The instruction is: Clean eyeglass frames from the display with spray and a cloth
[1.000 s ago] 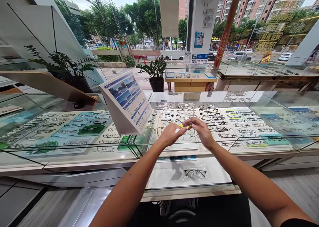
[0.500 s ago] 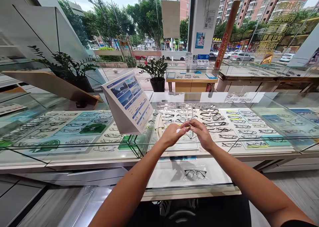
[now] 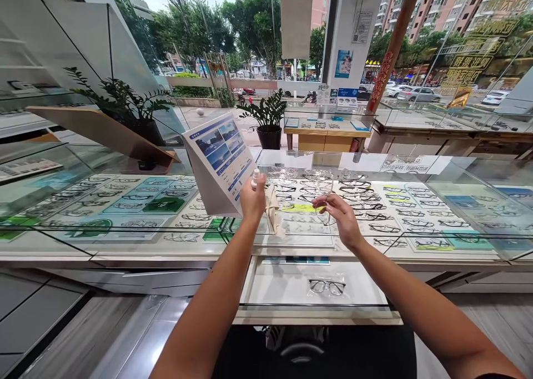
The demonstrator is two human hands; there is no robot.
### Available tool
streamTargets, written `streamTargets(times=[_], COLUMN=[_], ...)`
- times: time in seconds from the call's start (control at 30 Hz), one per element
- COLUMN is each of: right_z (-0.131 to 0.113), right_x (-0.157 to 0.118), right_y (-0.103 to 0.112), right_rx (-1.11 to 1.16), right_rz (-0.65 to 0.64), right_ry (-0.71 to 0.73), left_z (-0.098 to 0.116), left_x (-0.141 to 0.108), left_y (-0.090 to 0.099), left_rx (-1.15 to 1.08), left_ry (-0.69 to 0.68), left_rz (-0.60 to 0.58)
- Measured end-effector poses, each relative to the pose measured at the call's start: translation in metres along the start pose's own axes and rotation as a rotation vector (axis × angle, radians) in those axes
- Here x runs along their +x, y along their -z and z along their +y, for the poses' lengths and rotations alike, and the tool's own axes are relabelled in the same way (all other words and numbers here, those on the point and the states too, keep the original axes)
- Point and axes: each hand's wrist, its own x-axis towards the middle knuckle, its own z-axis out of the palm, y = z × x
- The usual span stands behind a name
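Note:
My left hand (image 3: 253, 198) is wrapped round a small white spray bottle (image 3: 255, 178), its nozzle pointing up beside the standing calendar card. My right hand (image 3: 341, 218) pinches a pair of thin-rimmed eyeglasses (image 3: 322, 215) above the glass counter, one lens hanging below the fingers. Between the hands, nearer the left one, a crumpled beige cloth (image 3: 272, 212) lies on the counter top. Below, in a pulled-out white drawer (image 3: 275, 287), dark-framed glasses (image 3: 327, 287) rest in a clear plastic bag.
Rows of eyeglass frames (image 3: 387, 229) lie inside the glass display counter (image 3: 233, 251). A tent-shaped calendar card (image 3: 220, 162) stands on top, left of my left hand. Behind are a potted plant (image 3: 268, 124), a wooden board (image 3: 104, 135) and a low display table (image 3: 325, 140).
My hands have come apart. The left hand has moved left and up with the spray bottle, now plainly visible. The right hand still holds the eyeglasses in nearly the same place.

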Motion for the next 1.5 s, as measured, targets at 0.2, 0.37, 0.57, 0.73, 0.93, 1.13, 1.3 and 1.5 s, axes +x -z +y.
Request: streamTargets(times=[0.2, 0.37, 0.57, 0.73, 0.93, 1.13, 1.3, 1.5], right_z=[-0.001, 0.0, 0.001, 0.003, 0.004, 0.002, 0.002, 0.002], right_x=[0.0, 0.0, 0.0, 0.0, -0.001, -0.001, -0.001, -0.001], right_y=[0.001, 0.002, 0.002, 0.003, 0.004, 0.003, 0.003, 0.003], right_rx=[-0.047, -0.055, -0.033, -0.041, -0.039, -0.027, -0.03, -0.014], right_rz=[-0.001, 0.0, -0.002, -0.003, -0.009, -0.006, -0.001, -0.001], right_ry=[0.009, 0.015, 0.017, 0.02, 0.015, 0.006, 0.0, -0.006], left_z=[-0.001, -0.007, -0.012, -0.022, -0.039, -0.054, -0.063, -0.065], left_x=[0.008, 0.015, 0.021, 0.031, 0.04, 0.044, 0.044, 0.04], left_y=[0.005, 0.005, 0.012, 0.024, 0.025, 0.016, 0.016, 0.017], left_rx=[0.23, 0.248, 0.242, 0.238, 0.215, 0.233, 0.262, 0.28], left_ry=[0.156, 0.166, 0.196, 0.242, 0.171, 0.124, 0.092, 0.06], left_rz=[0.059, 0.041, 0.063, 0.106, 0.119, 0.139, 0.135, 0.171])
